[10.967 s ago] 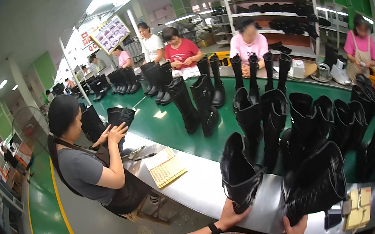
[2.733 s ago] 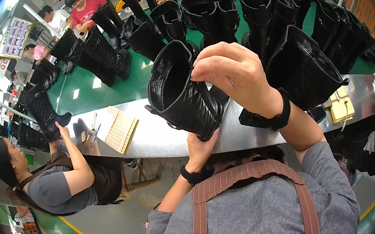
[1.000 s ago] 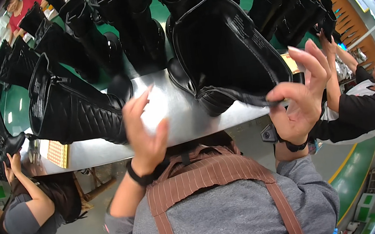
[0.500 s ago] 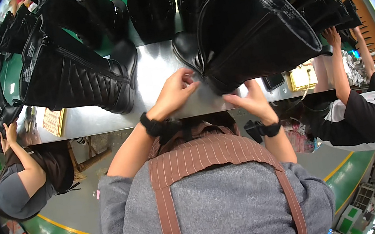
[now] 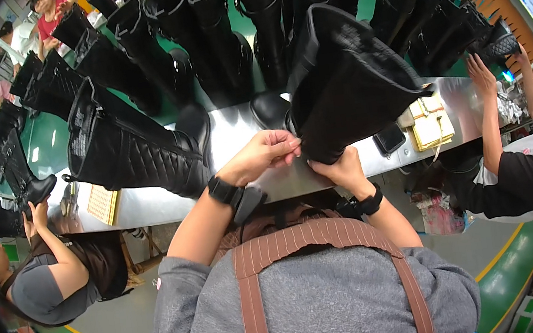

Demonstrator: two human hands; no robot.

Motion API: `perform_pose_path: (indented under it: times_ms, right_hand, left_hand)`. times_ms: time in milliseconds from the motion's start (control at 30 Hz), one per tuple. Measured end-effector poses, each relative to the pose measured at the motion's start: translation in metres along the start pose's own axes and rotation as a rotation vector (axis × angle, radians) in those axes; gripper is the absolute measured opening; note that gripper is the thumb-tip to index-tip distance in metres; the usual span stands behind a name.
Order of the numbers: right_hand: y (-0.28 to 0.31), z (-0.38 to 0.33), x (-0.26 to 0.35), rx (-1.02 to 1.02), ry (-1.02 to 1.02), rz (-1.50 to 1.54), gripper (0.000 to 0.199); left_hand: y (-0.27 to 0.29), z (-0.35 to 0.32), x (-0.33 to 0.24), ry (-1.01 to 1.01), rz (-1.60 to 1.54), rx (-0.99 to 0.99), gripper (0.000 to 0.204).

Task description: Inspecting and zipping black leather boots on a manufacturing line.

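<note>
Right hand [image 5: 341,169] grasps heel of black boot [image 5: 349,105], near edge of metal bench [image 5: 229,127]. Left hand [image 5: 265,153] pinched closed at ankle; anything between fingertips indiscernible. Lining print [image 5: 357,38] blurred, illegible.

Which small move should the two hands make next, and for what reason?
Perhaps draw the left hand gently up along the held black boot, the right hand steadying it: the left pinches beside its ankle, the right grips near its heel. What is pinched is too small to tell.
</note>
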State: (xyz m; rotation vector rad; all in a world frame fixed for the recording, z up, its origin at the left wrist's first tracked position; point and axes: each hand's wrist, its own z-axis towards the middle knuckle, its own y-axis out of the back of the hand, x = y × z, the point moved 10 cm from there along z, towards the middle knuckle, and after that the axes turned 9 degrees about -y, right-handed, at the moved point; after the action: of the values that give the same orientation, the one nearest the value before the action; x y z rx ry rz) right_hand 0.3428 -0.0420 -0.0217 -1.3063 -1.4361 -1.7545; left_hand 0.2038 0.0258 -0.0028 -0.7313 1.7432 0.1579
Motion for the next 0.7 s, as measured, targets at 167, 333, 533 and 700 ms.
perform_pose_path:
  times_ms: [167, 333, 533, 700]
  right_hand:
    - [-0.009, -0.004, 0.009, 0.031, 0.071, 0.047, 0.037]
    - [-0.015, -0.007, 0.006, 0.053, 0.127, 0.185, 0.048]
    - [-0.032, -0.004, -0.027, 0.343, -0.287, 0.182, 0.058]
    - [-0.017, 0.007, 0.013, 0.358, 0.037, 0.105, 0.060]
  left_hand:
    - [-0.030, -0.063, -0.151, -0.506, 0.134, 0.013, 0.028]
    - [-0.018, -0.064, -0.123, -0.557, 0.154, -0.009, 0.031]
    - [0.064, -0.144, 0.009, -0.018, 0.478, -0.197, 0.028]
    - [0.130, -0.237, 0.013, 0.181, 1.032, -0.723, 0.053]
